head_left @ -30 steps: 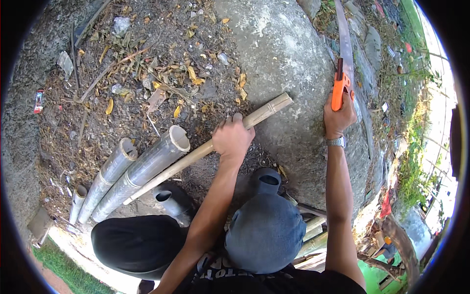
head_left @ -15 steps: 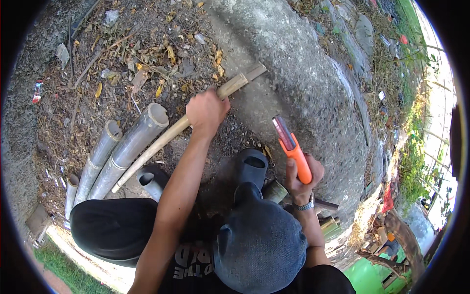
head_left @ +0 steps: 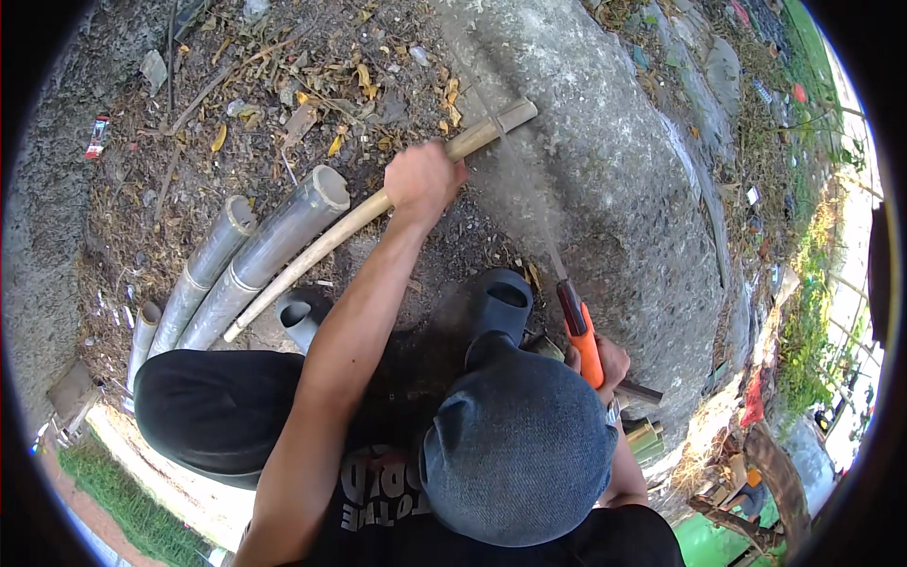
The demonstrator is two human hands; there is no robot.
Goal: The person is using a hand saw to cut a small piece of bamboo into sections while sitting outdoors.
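Note:
My left hand (head_left: pixel 422 187) is closed round a long pale bamboo pole (head_left: pixel 312 253), a little below its upper end. The pole slants up to the right, its tip above the grey rock. My right hand (head_left: pixel 614 367), with a watch at the wrist, is wrapped round the orange handle of a hand saw (head_left: pixel 584 345). Its thin blade, blurred in places, runs up from the handle and crosses the pole between my left hand and the tip. How deep the blade sits in the bamboo I cannot tell.
Several thicker bamboo tubes (head_left: pixel 274 246) lean at my left. A big rough rock (head_left: pixel 605 161) fills the right middle. My feet wear grey slip-on sandals (head_left: pixel 501 300). Dry leaves (head_left: pixel 364 80) and litter cover the soil. Cut bamboo pieces (head_left: pixel 644 439) and a log (head_left: pixel 784 487) lie lower right.
My right hand has drawn the saw handle down toward me, and the blade now shows across the pole. My left hand keeps its hold. The whole view has shifted slightly.

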